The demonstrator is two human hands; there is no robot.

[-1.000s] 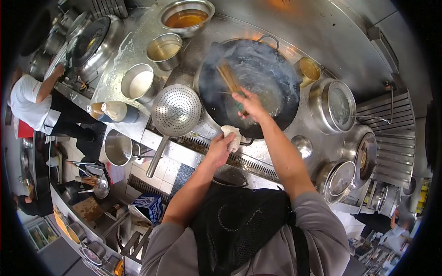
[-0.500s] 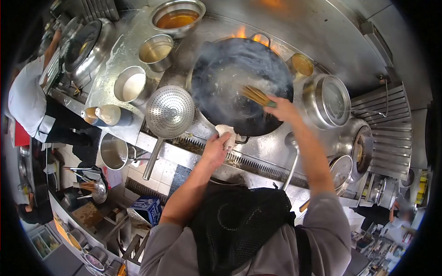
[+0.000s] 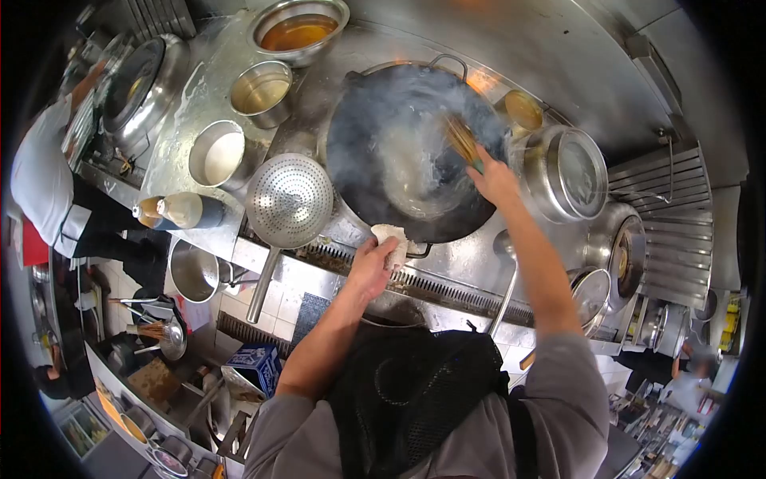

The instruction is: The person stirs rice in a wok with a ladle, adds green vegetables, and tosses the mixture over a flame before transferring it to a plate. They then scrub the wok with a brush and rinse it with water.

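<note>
A large black wok [image 3: 359, 132] sits on the burner, steaming, with pale liquid swirling in its middle. My right hand [image 3: 498, 182] is closed around the green-bound end of a bamboo wok brush [image 3: 460, 140], whose bristles are over the right part of the wok. At the wok's near edge, my left hand [image 3: 371, 267] is closed on a folded whitish cloth [image 3: 390, 242], beside the near wok handle [image 3: 420, 252]. Whether the cloth wraps that handle is hidden. Left of the wok lies a big perforated strainer [image 3: 290, 201], its handle pointing toward me.
Metal pots of liquid [image 3: 262, 94] and a bowl of amber liquid [image 3: 299, 32] stand at the left, near squeeze bottles [image 3: 179, 211]. A lidded pot [image 3: 565, 174] and a ladle [image 3: 504, 275] are on the right. A co-worker [image 3: 46, 172] stands at far left.
My right hand has swung the brush up and to the right within the wok. The liquid now swirls whiter with more steam, and the flames behind have shrunk. My left hand has barely moved.
</note>
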